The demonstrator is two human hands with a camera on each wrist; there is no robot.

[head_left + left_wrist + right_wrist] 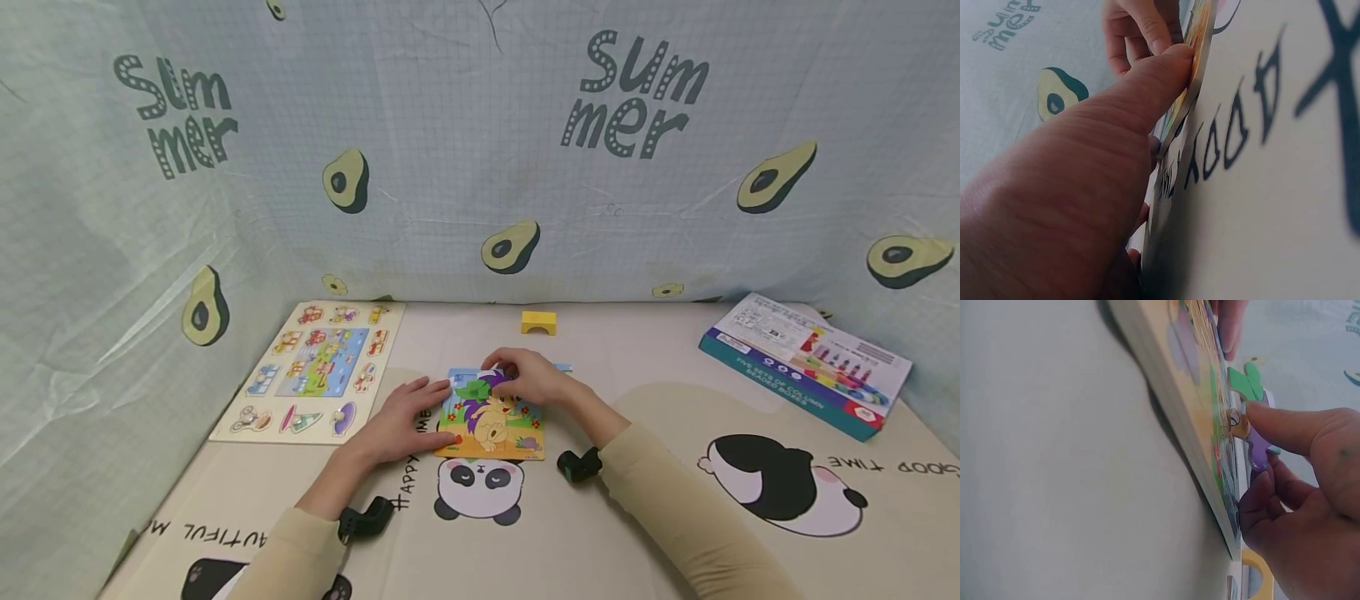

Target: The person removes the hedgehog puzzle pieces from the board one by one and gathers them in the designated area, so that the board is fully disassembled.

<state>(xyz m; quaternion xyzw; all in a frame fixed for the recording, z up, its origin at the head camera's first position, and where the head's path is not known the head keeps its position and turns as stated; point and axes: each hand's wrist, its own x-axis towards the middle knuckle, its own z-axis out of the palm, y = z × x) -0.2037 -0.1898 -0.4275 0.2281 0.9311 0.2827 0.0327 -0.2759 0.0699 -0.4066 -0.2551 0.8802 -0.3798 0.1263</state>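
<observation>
A small jigsaw puzzle board (517, 447) with a hedgehog picture lies in the middle of the table. My left hand (400, 422) rests at its left side with fingers spread. The left thumb (1172, 62) presses on the board near its lower left corner. At the top of the board, my right hand (536, 379) pinches a purple and green puzzle piece (1260, 447) between thumb and fingers. In the right wrist view this piece stands tilted up from the board; whether its lower edge touches the board is hard to tell.
A wooden picture board (281, 371) with several shaped pieces lies at the left. The yellow arch block (538, 318) stands behind the puzzle. A flat toy box (806, 362) lies at the far right. Part of a blue piece (564, 367) shows behind my right hand.
</observation>
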